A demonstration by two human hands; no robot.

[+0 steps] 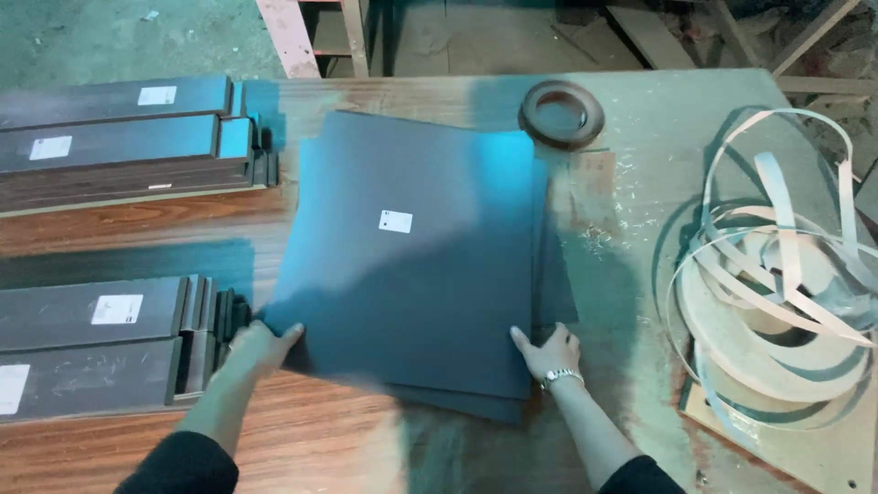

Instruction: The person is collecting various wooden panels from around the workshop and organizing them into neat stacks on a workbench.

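A large dark grey square panel (412, 265) with a small white label lies on top of a short stack of similar panels in the middle of a wooden table (311, 439). My left hand (259, 346) grips the top panel's near left corner. My right hand (551, 351), with a metal watch on the wrist, holds its near right corner, fingers on the edge. The top panel sits slightly askew over the panels beneath it.
Stacks of long dark boards with white labels lie at the far left (119, 142) and near left (96, 343). A dark roll of edge tape (561, 113) sits behind the panels. A loose coil of pale edge banding (777, 302) fills the right side.
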